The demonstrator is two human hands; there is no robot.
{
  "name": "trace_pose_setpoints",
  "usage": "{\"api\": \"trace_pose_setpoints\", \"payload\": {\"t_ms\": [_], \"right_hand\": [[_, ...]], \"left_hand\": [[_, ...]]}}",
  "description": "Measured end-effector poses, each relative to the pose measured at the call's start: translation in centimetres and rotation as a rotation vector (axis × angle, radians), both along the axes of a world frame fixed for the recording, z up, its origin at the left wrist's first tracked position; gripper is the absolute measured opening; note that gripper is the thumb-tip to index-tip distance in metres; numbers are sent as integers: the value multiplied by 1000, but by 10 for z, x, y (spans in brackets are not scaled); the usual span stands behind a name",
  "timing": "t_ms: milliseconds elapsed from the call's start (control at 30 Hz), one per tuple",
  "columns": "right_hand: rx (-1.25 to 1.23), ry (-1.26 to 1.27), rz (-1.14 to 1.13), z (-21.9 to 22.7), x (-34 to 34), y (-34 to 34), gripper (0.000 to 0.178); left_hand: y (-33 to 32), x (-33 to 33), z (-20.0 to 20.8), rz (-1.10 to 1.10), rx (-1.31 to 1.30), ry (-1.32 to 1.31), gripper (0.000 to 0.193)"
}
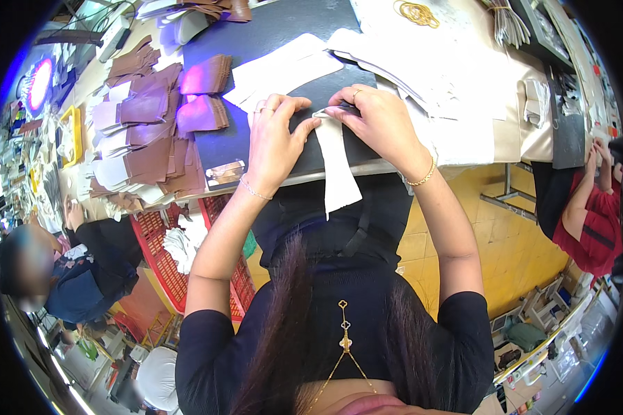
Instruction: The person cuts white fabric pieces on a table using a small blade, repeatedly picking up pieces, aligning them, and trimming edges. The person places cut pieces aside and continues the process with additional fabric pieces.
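A white flared strip [339, 169] hangs over the near edge of the black work mat, its narrow end up between my hands. My left hand [275, 135] pinches that narrow end near its corner, thumb and index finger close together. Opposite it, my right hand [379, 128] also has thumb and fingers closed at the same end. Something small and dark shows between its fingers, too hidden to name. Just beyond my hands, white flat pieces [287, 69] lie fanned on the black mat [256, 31]. Another stack of white curved pieces [387, 69] lies to their right.
Stacks of brown and white pieces [145, 104] cover the table's left side. Yellow rubber bands [417, 12] lie at the far right. A red plastic basket [156, 256] with white material stands below left. Other people sit left [83, 277] and right [588, 221].
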State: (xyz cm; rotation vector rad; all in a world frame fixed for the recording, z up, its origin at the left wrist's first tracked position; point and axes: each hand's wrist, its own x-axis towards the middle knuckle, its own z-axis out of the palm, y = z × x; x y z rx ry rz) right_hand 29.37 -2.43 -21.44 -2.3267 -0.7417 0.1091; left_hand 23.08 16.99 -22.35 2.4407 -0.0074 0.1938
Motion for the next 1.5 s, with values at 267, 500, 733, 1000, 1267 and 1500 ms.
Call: {"api": "trace_pose_setpoints", "payload": {"t_ms": [267, 500, 733, 1000, 1267, 1500], "right_hand": [[-74, 125, 35, -1, 14, 6, 39], [-155, 150, 102, 4, 27, 5, 28], [-132, -53, 188, 8, 20, -3, 15], [-65, 86, 92, 9, 16, -11, 20], [-96, 188, 153, 14, 25, -9, 16], [-250, -318, 324, 12, 7, -23, 22]], "left_hand": [[0, -42, -20, -282, 275, -275, 35], [-2, -38, -21, -314, 311, -308, 31], [-2, -34, -15, -345, 288, -234, 36], [1, -31, -19, -345, 248, -237, 34], [1, -32, -20, -325, 242, -247, 33], [1, -30, -19, -318, 212, -238, 32]]}}
